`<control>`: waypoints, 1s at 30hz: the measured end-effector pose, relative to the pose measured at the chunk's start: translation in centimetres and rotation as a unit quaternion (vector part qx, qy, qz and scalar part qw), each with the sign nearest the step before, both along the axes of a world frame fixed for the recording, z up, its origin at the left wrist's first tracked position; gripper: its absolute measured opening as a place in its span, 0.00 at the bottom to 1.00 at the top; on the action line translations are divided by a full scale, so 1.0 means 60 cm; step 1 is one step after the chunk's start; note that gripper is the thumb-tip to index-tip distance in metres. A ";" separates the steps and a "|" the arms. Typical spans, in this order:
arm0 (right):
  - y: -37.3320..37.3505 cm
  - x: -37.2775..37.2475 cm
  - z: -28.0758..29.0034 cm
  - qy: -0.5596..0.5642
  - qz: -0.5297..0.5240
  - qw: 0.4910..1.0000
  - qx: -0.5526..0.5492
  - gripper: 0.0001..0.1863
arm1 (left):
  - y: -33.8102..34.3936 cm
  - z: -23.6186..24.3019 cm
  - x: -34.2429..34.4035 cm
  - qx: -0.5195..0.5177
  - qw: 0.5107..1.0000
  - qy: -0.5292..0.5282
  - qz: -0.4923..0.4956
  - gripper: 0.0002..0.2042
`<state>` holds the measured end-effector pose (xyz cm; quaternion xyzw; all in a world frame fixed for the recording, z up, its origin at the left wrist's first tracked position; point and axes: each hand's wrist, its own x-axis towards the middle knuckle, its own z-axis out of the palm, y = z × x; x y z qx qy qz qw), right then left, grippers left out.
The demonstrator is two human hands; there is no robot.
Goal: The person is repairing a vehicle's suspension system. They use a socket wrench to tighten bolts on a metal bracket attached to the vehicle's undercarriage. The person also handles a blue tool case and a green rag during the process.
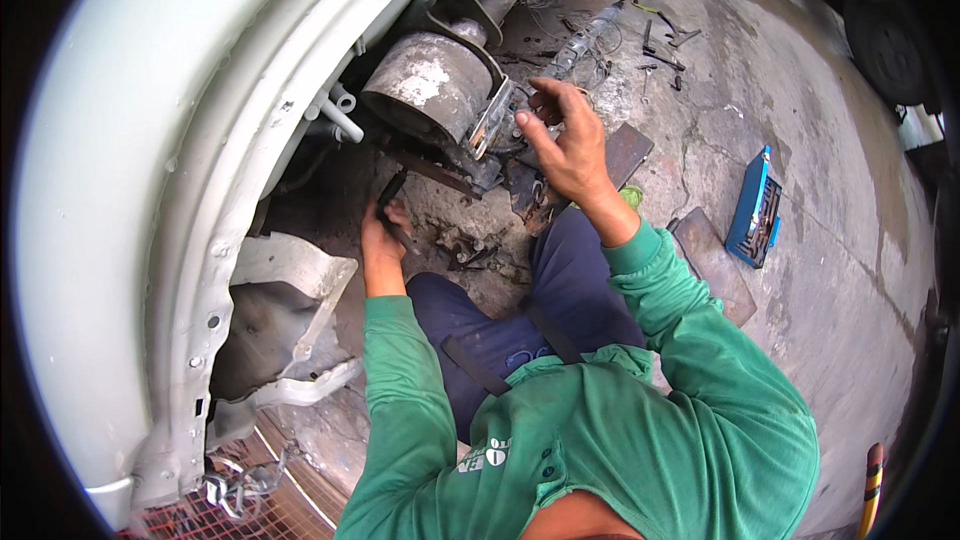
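My left hand [378, 243] is low by the vehicle's underside, with its fingers closed around a dark, bar-like tool with a black end [392, 190]. The tool's exact kind does not show. My right hand [575, 145] is raised over the parts on the ground, fingers apart and thumb out, holding nothing. Just left of it is a metal bracket [492, 120] beside a large, grimy metal cylinder [432, 80] mounted under the vehicle. A flat metal bar [430, 174] runs below the cylinder, between my two hands.
The pale vehicle body [110, 210] fills the left side, with a bent metal panel [290, 275] at its lower edge. A blue case of sockets [742, 208] stands at right. Wrenches [665, 62] lie farther off. Flat plates [712, 265] lie beside my knee.
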<state>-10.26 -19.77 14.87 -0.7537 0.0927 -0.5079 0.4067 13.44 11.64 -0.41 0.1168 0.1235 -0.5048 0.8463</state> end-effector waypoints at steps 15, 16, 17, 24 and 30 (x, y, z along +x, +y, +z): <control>0.015 0.014 -0.015 0.029 -0.091 0.993 -0.071 0.26 | 0.006 -0.022 -0.023 0.102 0.972 -0.208 -0.044 0.12; 0.017 0.012 -0.017 0.040 -0.097 0.992 -0.065 0.26 | 0.003 -0.023 -0.027 0.138 0.963 -0.226 -0.047 0.10; 0.019 0.012 -0.020 0.041 -0.091 0.993 -0.059 0.26 | 0.000 -0.023 -0.032 0.173 0.953 -0.244 -0.049 0.09; 0.014 0.012 -0.021 0.037 -0.094 0.993 -0.063 0.25 | -0.002 -0.015 -0.041 0.095 0.969 -0.224 -0.038 0.13; 0.020 0.007 -0.022 0.005 -0.076 0.996 -0.037 0.25 | -0.012 -0.049 -0.057 0.411 0.739 -0.532 0.044 0.25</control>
